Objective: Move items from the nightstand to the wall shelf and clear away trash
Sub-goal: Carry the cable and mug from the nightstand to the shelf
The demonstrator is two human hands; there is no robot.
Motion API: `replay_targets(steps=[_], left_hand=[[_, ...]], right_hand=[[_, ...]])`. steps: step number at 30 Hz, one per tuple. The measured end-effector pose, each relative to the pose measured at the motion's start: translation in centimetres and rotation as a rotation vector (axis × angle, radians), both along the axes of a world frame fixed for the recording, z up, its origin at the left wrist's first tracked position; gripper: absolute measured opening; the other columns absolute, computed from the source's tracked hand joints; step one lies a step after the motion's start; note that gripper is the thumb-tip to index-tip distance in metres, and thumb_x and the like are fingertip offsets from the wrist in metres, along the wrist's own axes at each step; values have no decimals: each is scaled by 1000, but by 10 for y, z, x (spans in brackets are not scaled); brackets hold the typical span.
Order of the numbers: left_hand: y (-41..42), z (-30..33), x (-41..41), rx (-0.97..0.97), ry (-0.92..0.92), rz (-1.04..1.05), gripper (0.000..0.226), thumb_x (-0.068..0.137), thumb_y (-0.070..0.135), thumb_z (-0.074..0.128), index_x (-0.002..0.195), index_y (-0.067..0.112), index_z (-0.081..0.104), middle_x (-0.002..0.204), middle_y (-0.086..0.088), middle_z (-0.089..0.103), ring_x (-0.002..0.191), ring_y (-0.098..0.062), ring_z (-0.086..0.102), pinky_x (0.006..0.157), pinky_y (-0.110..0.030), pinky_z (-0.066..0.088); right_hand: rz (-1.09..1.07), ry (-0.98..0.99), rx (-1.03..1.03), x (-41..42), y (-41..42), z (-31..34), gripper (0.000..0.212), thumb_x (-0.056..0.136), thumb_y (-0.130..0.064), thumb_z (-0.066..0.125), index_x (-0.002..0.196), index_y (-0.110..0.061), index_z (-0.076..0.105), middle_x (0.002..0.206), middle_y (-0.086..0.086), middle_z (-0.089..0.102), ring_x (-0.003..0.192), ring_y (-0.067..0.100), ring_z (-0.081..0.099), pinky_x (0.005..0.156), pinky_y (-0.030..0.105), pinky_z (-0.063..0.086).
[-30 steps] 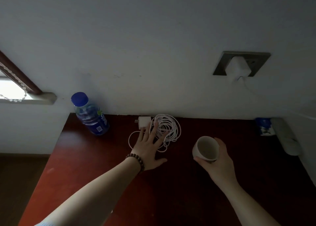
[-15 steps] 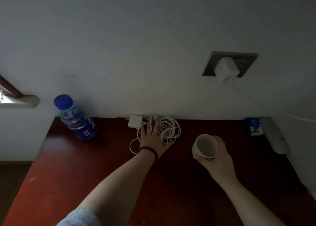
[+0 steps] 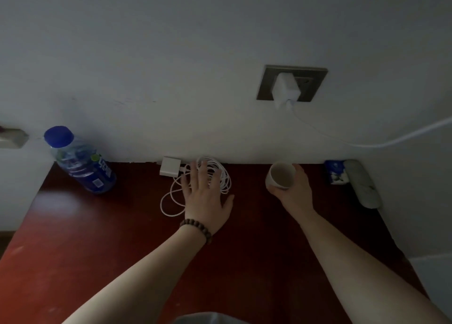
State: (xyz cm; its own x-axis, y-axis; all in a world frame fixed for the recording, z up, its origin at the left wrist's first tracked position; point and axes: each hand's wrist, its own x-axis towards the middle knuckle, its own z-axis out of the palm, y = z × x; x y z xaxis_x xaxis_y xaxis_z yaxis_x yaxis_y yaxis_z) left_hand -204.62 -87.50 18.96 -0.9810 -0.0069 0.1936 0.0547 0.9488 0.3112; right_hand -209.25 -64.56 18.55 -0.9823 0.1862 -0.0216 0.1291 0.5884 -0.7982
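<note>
Since half a second ago, our left hand (image 3: 204, 196) has flattened over the coiled white cable (image 3: 215, 174), fingers straight, grip released. On the dark red counter (image 3: 110, 250), largest first: the water bottle (image 3: 80, 162) stands far left; the right hand (image 3: 294, 191) grips the white cup (image 3: 280, 175) near the wall. Risk noted: gathering the cable may drag its charger block (image 3: 170, 167), or loose loops may snag and spill.
</note>
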Motion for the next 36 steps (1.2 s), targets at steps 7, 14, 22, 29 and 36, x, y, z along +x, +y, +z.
replay_targets(steps=[7, 14, 22, 29, 36], left_hand=[[70, -21, 20, -21, -367, -289, 100, 74, 74, 43, 148, 27, -4, 158, -10, -9, 143, -27, -11, 115, -48, 2], [123, -51, 21, -195, -572, -227, 121, 51, 97, 23, 145, 32, -18, 153, -7, -27, 138, -34, -27, 101, -67, -14], [124, -64, 25, -184, -470, -156, 113, 46, 102, 4, 137, 44, -26, 150, 6, -31, 137, -24, -32, 103, -62, -20], [128, -63, 30, -247, -414, -131, 106, 53, 99, -1, 139, 42, -27, 153, 4, -26, 138, -24, -30, 106, -61, -16], [128, -63, 30, -259, -424, -131, 108, 53, 100, 0, 140, 42, -25, 153, 4, -28, 136, -23, -33, 106, -60, -17]], right_hand=[[-62, -26, 69, 12, 53, -1, 97, 64, -30, 83, 143, -13, 29, 138, 8, 42, 126, 23, 42, 104, 37, 36], [-139, -49, 50, 34, 113, -2, 97, 64, -29, 83, 144, -19, 28, 136, 8, 40, 121, 22, 44, 95, 33, 37], [-163, 0, -237, 65, 142, 4, 108, 65, -34, 84, 149, -22, 17, 152, 4, 23, 113, -11, 46, 86, 17, 47], [-305, 53, -128, 76, 120, -14, 52, 85, -28, 68, 131, -22, 47, 111, -4, 64, 95, 4, 58, 70, 8, 39], [-261, 81, -5, 23, 128, -12, 31, 86, -28, 66, 111, -12, 57, 94, 4, 67, 82, 16, 61, 68, 29, 45]])
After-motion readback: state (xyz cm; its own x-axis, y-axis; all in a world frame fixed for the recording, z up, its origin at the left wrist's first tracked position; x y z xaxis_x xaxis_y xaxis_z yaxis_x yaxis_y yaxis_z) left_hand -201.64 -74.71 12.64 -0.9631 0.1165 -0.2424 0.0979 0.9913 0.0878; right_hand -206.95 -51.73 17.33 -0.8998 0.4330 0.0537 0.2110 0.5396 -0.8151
